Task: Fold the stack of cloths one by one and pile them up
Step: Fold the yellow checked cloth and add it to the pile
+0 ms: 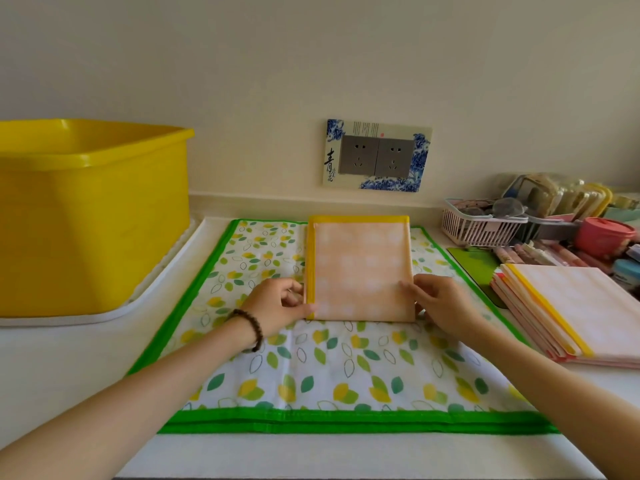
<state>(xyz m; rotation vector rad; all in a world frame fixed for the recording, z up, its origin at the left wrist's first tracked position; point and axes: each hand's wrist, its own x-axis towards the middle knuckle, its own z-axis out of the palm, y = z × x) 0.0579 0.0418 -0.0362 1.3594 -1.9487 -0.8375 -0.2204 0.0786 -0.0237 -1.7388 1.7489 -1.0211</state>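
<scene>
A folded peach cloth with yellow trim (360,268) lies in the middle of a spread leaf-print cloth with green border (311,372). My left hand (277,303) pinches its near-left corner, thumb on top. At its near-right corner my right hand (440,299) pinches the edge. A pile of folded peach cloths with yellow trim (575,310) rests on the counter to the right, apart from both hands.
A large yellow tub (90,216) stands on a white tray at the left. At the back right are a pink basket (481,226), a red lidded container (604,237) and several small items. A wall socket (377,155) sits behind the cloths.
</scene>
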